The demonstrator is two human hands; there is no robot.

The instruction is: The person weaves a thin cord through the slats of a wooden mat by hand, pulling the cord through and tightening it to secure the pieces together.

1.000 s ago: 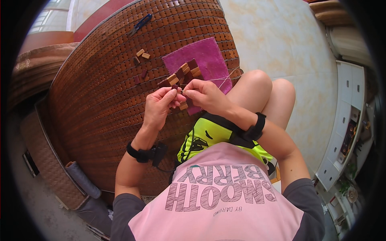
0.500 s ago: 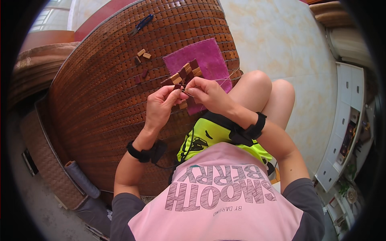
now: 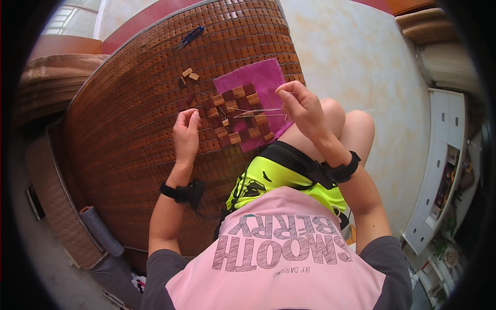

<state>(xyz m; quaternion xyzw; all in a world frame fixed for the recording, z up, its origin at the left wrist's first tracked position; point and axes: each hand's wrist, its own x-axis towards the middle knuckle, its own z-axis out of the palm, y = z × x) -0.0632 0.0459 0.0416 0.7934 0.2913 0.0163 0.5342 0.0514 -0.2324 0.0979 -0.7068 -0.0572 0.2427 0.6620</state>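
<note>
Magenta cloth (image 3: 271, 77), head view: landmark for all places here. Checkered wood-block piece (image 3: 232, 104) lies over its left part, spilling past the left edge onto the bamboo mat (image 3: 129, 129); a gap among the blocks shows cloth colour. Pale thread (image 3: 266, 110), two near-parallel strands, crosses above the cloth from piece to right hand (image 3: 302, 107).

Right hand: above the cloth's right edge, thumb and forefinger closed in a pinch, other fingers curled; has hold of the thread, exact grip too fine to make out. Left hand (image 3: 186, 126): left of the cloth, apart from the piece, fingers curled, thumb against forefinger; cannot tell whether anything fine is pinched there.

Step in hand, as judged: thread being tensioned through the blocks. Next move seems to call for a light, even pull along the strands, with the piece steadied if it slides.

Edges and room: mat edge runs close along the cloth's right side, pale floor (image 3: 351, 51) beyond; knees (image 3: 336, 113) crowd its lower right. Wider mat surface lies left of the cloth, though loose blocks (image 3: 194, 76) sit just off its upper left, blue-handled snips (image 3: 194, 34) farther up.
</note>
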